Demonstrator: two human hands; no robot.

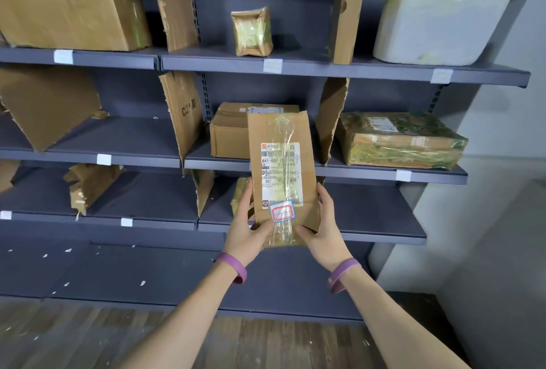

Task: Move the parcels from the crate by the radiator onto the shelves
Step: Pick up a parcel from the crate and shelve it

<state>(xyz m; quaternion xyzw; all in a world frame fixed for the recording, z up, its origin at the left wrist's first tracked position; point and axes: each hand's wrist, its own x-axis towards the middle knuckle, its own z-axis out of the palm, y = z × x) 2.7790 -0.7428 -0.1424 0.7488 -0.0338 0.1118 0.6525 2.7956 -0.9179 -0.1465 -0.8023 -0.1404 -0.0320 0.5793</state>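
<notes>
I hold a flat brown cardboard parcel (282, 162) upright in front of the dark grey shelves (325, 68). It bears a white shipping label and a red-and-blue sticker, with clear tape down its middle. My left hand (246, 228) grips its lower left edge and my right hand (320, 228) grips its lower right edge. The parcel stands before the middle bay, covering part of a brown box (229, 132) on the second shelf and a small taped parcel (243, 194) on the shelf below. The crate and radiator are out of view.
A large brown box (74, 11), a small taped packet (251, 32) and a white foam box (437, 24) sit on the top shelf. A green-taped parcel (401, 139) lies at the right of the second shelf. Torn cardboard dividers (181, 117) split the bays. Wooden floor lies below.
</notes>
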